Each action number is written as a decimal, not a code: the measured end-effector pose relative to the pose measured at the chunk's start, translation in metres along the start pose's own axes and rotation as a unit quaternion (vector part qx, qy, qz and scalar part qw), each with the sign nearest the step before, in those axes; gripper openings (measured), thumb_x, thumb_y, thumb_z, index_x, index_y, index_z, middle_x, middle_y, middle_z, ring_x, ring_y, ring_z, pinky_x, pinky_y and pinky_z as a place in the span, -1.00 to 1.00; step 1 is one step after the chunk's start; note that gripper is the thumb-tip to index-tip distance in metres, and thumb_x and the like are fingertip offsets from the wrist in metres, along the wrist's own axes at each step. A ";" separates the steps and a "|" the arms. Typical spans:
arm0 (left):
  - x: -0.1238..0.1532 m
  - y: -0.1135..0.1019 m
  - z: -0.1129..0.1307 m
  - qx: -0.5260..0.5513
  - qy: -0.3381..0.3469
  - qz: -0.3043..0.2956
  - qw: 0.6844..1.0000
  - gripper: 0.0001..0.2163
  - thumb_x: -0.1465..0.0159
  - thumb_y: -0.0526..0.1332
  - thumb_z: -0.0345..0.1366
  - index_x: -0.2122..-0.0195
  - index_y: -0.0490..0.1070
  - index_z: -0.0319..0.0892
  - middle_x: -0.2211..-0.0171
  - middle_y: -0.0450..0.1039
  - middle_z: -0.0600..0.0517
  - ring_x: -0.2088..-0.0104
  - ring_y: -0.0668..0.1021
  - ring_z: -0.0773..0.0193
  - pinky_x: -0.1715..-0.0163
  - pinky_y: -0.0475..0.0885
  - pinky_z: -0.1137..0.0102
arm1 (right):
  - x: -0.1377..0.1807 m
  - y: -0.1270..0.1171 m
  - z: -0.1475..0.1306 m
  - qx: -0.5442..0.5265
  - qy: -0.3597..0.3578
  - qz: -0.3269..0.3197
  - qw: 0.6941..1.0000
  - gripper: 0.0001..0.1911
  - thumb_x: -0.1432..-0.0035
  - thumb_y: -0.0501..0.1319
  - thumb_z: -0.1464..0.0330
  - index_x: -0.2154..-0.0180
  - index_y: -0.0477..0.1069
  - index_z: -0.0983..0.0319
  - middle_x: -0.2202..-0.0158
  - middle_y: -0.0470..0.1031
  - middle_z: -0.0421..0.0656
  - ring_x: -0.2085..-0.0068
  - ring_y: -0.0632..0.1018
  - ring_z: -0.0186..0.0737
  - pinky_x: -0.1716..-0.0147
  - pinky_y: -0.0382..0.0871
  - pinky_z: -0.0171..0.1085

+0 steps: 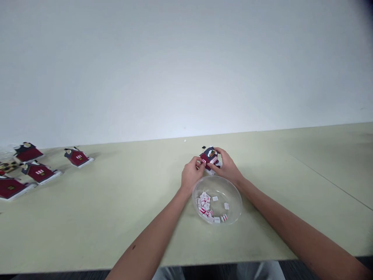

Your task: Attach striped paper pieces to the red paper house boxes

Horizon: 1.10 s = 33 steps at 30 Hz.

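A miniature house (pixel 210 150) with dark red walls, a dark blue roof and a white base is between my hands, just beyond the bowl. Red-and-white striped awning pieces (pixel 214 160) show on its front. My left hand (pixel 193 171) is closed, thumb and fingertips pinched at a small striped awning at the house's left front. My right hand (pixel 227 166) grips the house, with fingers behind its right side and the thumb on the front. Below the hands is a clear round plastic bowl (pixel 237 210), holding several small white and striped pieces (pixel 204 202), mostly at its left side.
Several similar dark red miniature houses stand at the left of the pale green table (pixel 116 217), one (pixel 78 156) apart from the others (pixel 40 172). A tiny white scrap (pixel 185 140) lies near the white wall (pixel 186 70) behind. A seam runs across the table's right side.
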<state>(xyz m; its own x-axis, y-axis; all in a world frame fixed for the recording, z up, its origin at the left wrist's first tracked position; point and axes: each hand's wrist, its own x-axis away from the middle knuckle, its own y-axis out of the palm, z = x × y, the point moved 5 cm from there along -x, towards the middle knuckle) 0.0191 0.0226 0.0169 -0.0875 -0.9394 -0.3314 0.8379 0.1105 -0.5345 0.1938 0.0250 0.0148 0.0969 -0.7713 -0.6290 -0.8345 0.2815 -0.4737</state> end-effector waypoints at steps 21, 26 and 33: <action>0.003 -0.001 0.003 -0.006 0.002 0.003 1.000 -0.86 -0.30 0.18 -0.15 0.20 0.41 -0.06 0.46 0.51 0.12 0.46 0.49 0.33 0.46 0.23 0.48 | 0.001 -0.001 -0.006 0.002 0.004 -0.006 1.000 -0.31 -0.15 0.30 0.11 -0.25 0.17 0.13 -0.21 0.34 0.01 -0.21 0.38 0.06 -0.19 0.28 0.06; 0.003 -0.001 0.002 -0.010 0.000 0.003 1.000 -0.86 -0.29 0.18 -0.16 0.20 0.41 -0.05 0.46 0.51 0.12 0.46 0.49 0.33 0.46 0.23 0.48 | 0.001 -0.002 -0.008 0.010 0.006 -0.004 1.000 -0.32 -0.16 0.29 0.11 -0.24 0.18 0.14 -0.20 0.35 0.00 -0.21 0.38 0.05 -0.19 0.28 0.04; 0.002 0.000 0.000 -0.011 0.003 0.004 1.000 -0.85 -0.29 0.17 -0.16 0.18 0.42 -0.06 0.46 0.51 0.12 0.46 0.49 0.32 0.46 0.23 0.47 | 0.001 -0.001 -0.005 0.015 0.009 -0.009 1.000 -0.29 -0.16 0.28 0.09 -0.26 0.16 0.15 -0.22 0.34 0.01 -0.22 0.37 0.05 -0.20 0.28 0.05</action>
<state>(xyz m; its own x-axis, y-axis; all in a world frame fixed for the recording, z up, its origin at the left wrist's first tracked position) 0.0191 0.0203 0.0166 -0.0838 -0.9366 -0.3402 0.8268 0.1253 -0.5484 0.1917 0.0211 0.0178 0.1022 -0.7860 -0.6097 -0.8161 0.2842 -0.5032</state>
